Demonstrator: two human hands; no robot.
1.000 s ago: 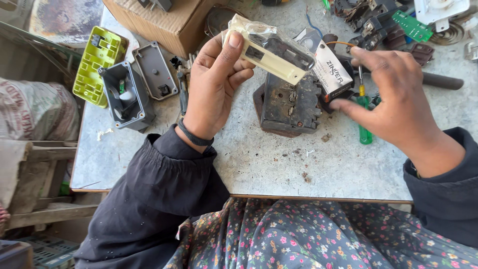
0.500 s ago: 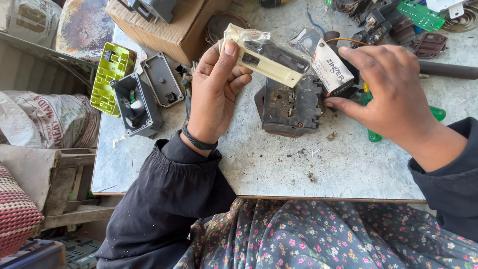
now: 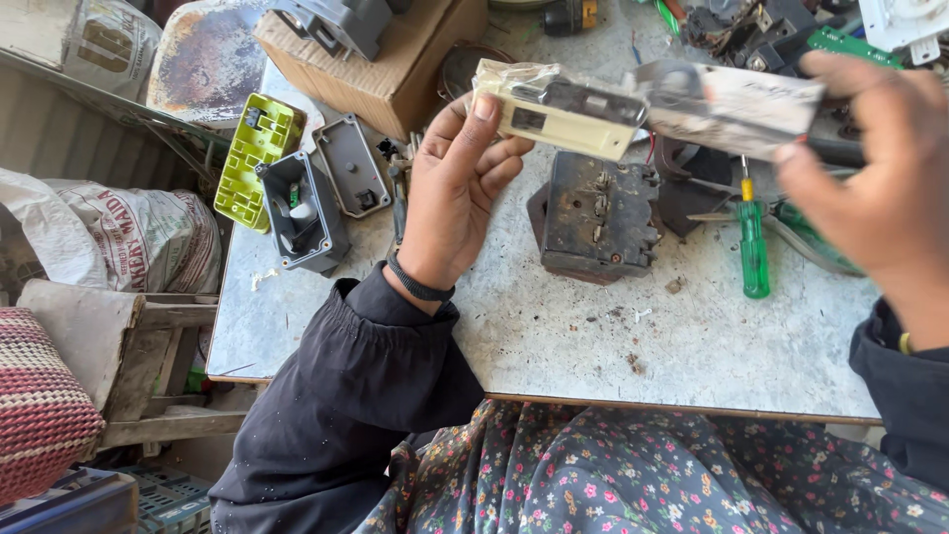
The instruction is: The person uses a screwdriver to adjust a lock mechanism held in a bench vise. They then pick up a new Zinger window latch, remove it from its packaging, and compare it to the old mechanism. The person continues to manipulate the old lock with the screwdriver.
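My left hand (image 3: 457, 193) is raised over the desk (image 3: 554, 326), fingers clamped on the left end of a cream switch module (image 3: 559, 114) wrapped in clear film. At its nine o'clock, near the desk's left edge, I see a green plastic frame (image 3: 259, 158), a grey housing box (image 3: 301, 213) and a flat grey cover (image 3: 351, 163) packed close together; a cardboard box (image 3: 390, 69) sits at eleven o'clock. Directly below the module lies a dark metal block (image 3: 598, 218), and at its six o'clock the desk is bare up to the near edge, apart from a few crumbs. A green screwdriver (image 3: 753, 242) lies at the block's three o'clock. My right hand (image 3: 880, 188), blurred, pinches a grey-and-white packet (image 3: 736, 104) that touches the module's right end.
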